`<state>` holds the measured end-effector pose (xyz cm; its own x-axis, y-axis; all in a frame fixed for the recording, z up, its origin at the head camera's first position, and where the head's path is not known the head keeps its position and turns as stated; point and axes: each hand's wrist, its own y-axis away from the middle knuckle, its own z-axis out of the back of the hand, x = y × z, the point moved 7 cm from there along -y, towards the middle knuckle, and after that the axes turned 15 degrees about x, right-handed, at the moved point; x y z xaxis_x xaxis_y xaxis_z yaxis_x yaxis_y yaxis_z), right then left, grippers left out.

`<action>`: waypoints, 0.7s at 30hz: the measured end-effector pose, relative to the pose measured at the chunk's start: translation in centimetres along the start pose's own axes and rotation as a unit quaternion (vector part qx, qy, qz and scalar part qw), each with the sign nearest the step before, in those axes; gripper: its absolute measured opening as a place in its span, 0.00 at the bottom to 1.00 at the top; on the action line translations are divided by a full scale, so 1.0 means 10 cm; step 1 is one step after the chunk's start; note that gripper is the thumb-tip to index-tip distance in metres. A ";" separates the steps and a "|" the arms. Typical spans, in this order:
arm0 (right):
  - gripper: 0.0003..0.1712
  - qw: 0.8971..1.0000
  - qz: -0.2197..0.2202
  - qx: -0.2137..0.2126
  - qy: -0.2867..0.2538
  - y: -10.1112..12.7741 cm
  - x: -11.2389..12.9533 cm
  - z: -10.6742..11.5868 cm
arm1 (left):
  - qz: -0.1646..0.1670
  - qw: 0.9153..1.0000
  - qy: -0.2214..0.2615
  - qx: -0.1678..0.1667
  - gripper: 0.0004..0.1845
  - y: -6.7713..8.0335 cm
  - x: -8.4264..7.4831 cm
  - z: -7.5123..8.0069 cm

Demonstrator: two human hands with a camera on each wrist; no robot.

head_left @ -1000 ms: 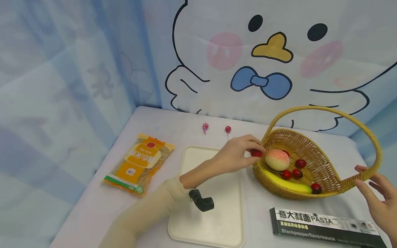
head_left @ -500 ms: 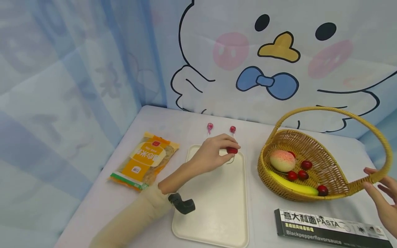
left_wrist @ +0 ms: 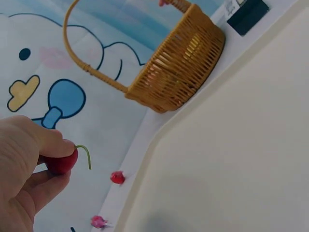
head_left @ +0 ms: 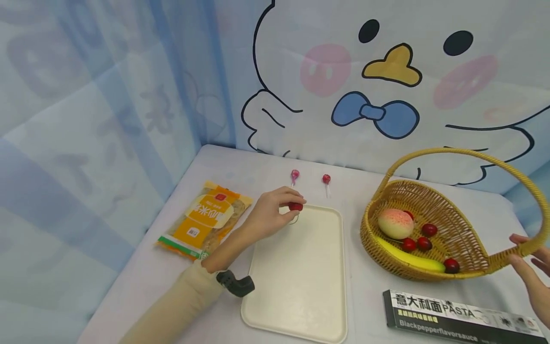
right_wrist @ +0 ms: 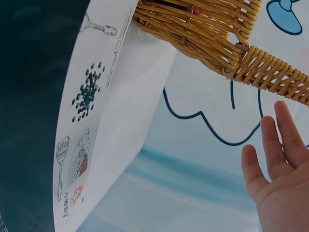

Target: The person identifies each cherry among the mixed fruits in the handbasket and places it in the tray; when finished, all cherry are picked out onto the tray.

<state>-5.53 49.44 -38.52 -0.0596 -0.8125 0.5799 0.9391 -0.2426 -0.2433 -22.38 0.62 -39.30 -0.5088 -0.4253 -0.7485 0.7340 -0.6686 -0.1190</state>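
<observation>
My left hand [head_left: 275,212] pinches a red cherry [head_left: 295,207] with a green stem over the far left corner of the cream tray [head_left: 301,286]; the left wrist view shows the cherry [left_wrist: 61,162] between thumb and fingers. A wicker basket [head_left: 472,260] with a tall handle holds a peach [head_left: 395,223], a banana [head_left: 412,260] and several cherries [head_left: 429,230]. My right hand [head_left: 530,272] has straight fingers that touch the basket's handle [right_wrist: 270,72] where it meets the rim at the near right.
A yellow noodle packet [head_left: 206,220] lies left of the tray. Two lollipops [head_left: 294,176] [head_left: 326,180] lie behind it. A black pasta box [head_left: 455,315] sits at the table's front right. A duck-print curtain [head_left: 378,86] backs the table.
My left hand has carried a cherry from the basket's left rim leftward across the tray to its far left corner. My right hand stays at the basket handle.
</observation>
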 end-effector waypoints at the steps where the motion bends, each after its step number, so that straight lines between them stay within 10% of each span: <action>1: 0.27 1.000 0.001 -0.002 0.002 0.00 0.00 0.00 | 0.006 1.000 0.002 0.001 0.14 0.00 0.03 -0.01; 21: 0.28 0.998 0.058 -0.002 -0.027 -0.02 0.03 0.04 | 0.105 0.994 -0.014 0.040 0.14 0.06 0.54 -0.27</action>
<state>-5.59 49.42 -37.97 0.0690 -0.8053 0.5889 0.9372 -0.1501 -0.3150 -23.49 -0.44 -45.13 -0.3621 -0.5764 -0.7326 0.7871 -0.6101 0.0910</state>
